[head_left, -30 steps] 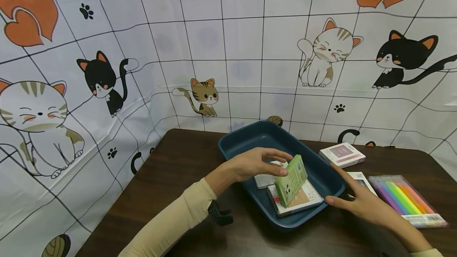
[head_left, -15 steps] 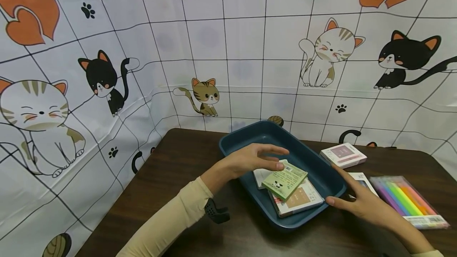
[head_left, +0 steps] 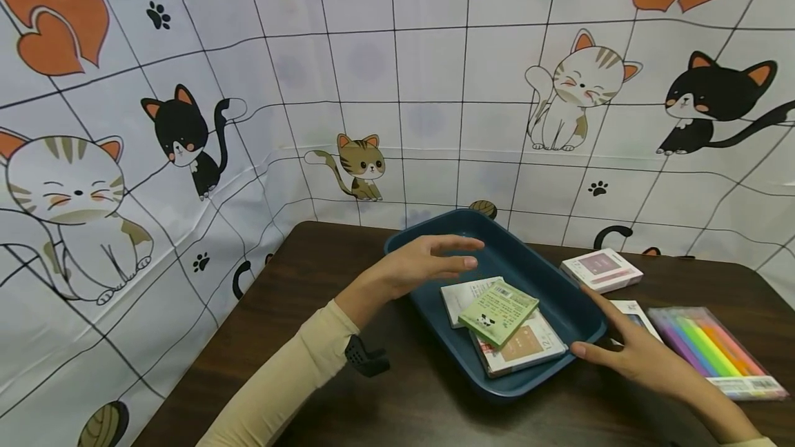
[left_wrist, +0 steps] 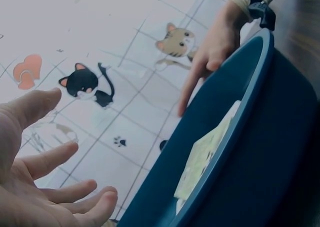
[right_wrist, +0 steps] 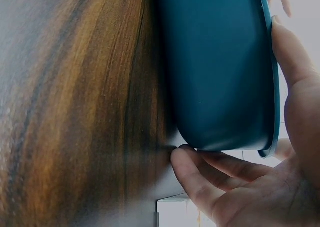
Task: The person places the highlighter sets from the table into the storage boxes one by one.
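A blue rectangular tray (head_left: 428,323) sits at a slant on the dark table. Inside it, a small green box (head_left: 499,312) lies flat across a white box with a tan panel (head_left: 546,340) and another white box (head_left: 462,293). My left hand (head_left: 413,267) hovers above the tray's left side, fingers spread and holding nothing; the left wrist view shows its palm side apart from the tray. With my right hand (head_left: 633,343) I hold the tray's right corner, the thumb against the rim and the fingers along the outer wall, as the right wrist view shows.
Right of the tray lie a white box with a pinkish panel (head_left: 601,270), a white box (head_left: 636,316) partly behind my right hand, and a clear pack of coloured pens (head_left: 714,350). A cat-print curtain (head_left: 428,123) hangs behind the table.
The green box stood tilted by my left fingers, then dropped flat onto the white boxes. My left hand has let go and drawn back up and left. My right hand stays at the tray corner.
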### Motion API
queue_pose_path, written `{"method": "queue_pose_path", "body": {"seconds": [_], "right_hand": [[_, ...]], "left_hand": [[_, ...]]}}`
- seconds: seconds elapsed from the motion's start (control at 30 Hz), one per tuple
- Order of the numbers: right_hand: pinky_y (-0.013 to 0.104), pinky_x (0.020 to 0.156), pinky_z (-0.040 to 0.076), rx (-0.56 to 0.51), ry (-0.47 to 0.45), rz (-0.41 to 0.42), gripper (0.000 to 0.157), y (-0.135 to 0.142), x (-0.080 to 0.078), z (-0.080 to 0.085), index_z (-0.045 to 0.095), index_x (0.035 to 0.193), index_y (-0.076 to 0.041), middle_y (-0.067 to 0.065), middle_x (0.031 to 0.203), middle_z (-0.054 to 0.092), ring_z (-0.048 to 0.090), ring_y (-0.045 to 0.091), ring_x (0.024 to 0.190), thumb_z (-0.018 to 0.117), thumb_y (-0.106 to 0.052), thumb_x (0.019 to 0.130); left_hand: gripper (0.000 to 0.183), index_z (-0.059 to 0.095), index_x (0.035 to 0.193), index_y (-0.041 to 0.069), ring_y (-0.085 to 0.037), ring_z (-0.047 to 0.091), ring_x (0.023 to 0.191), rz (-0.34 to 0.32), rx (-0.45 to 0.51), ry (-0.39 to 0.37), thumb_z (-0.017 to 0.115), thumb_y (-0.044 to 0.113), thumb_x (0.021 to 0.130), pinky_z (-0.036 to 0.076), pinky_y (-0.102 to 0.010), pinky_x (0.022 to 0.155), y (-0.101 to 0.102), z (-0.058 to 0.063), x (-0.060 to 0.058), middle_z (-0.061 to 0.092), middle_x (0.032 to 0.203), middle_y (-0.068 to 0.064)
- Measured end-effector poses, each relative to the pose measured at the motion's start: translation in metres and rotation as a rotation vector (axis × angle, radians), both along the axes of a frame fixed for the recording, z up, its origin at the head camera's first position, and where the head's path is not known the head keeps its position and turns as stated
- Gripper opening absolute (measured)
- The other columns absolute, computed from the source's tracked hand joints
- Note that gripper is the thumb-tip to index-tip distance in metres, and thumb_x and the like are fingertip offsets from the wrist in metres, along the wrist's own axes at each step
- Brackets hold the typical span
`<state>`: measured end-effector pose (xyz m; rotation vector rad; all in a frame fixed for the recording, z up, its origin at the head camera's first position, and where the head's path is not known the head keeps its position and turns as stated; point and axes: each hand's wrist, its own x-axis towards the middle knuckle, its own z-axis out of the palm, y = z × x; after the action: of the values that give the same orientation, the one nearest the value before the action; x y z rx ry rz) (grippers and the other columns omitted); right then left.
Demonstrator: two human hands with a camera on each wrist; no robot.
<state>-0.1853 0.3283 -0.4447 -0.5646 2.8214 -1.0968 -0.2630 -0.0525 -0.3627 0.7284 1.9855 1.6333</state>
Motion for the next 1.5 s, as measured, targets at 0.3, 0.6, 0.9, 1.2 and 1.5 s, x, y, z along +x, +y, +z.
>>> {"method": "queue_pose_path", "body": {"seconds": [0.3, 0.6, 0.9, 1.2, 1.5], "right_hand": [[0.079, 0.089, 0.038, -0.021, -0.002, 0.003, 0.091, -0.002, 0.000, 0.003, 0.011, 0.165, -0.016, 0.035, 0.155, 0.023, 0.038, 0.058, 0.125, 0.072, -0.027, 0.097], [0.078, 0.089, 0.039, 0.000, -0.003, -0.003, 0.091, -0.003, -0.002, 0.005, 0.011, 0.165, -0.017, 0.035, 0.156, 0.023, 0.038, 0.060, 0.126, 0.071, -0.029, 0.097], [0.068, 0.092, 0.046, -0.031, -0.002, 0.005, 0.092, 0.001, 0.001, 0.001, 0.009, 0.165, -0.020, 0.032, 0.157, 0.022, 0.040, 0.056, 0.127, 0.071, -0.024, 0.098], [0.041, 0.089, 0.054, -0.058, 0.007, 0.035, 0.090, 0.001, 0.000, -0.003, 0.012, 0.165, -0.017, 0.031, 0.155, 0.024, 0.045, 0.050, 0.125, 0.072, -0.020, 0.098], [0.066, 0.091, 0.047, -0.050, 0.014, 0.029, 0.091, 0.001, 0.000, -0.002, 0.012, 0.165, -0.015, 0.034, 0.156, 0.022, 0.041, 0.054, 0.127, 0.072, -0.021, 0.097]], "left_hand": [[0.054, 0.054, 0.148, 0.018, -0.022, 0.049, 0.135, 0.020, 0.053, -0.035, 0.072, 0.028, 0.098, 0.047, -0.041, 0.105, -0.023, 0.008, -0.005, 0.046, 0.153, -0.002], [0.059, 0.052, 0.150, 0.018, -0.020, 0.050, 0.134, 0.115, 0.006, 0.020, 0.071, 0.036, 0.098, 0.045, -0.039, 0.107, -0.068, 0.001, -0.016, 0.047, 0.151, 0.002], [0.057, 0.053, 0.149, 0.022, -0.023, 0.052, 0.131, 0.290, -0.051, 0.094, 0.073, 0.035, 0.097, 0.047, -0.047, 0.104, -0.103, -0.003, -0.037, 0.049, 0.149, -0.003], [0.054, 0.052, 0.150, 0.021, -0.027, 0.049, 0.134, 0.377, -0.149, 0.119, 0.068, 0.034, 0.100, 0.048, -0.049, 0.102, -0.120, -0.013, -0.043, 0.046, 0.151, -0.005], [0.056, 0.046, 0.154, 0.020, -0.032, 0.047, 0.135, 0.423, -0.167, 0.115, 0.066, 0.029, 0.102, 0.049, -0.051, 0.101, -0.125, -0.021, -0.048, 0.042, 0.154, -0.012]]}}
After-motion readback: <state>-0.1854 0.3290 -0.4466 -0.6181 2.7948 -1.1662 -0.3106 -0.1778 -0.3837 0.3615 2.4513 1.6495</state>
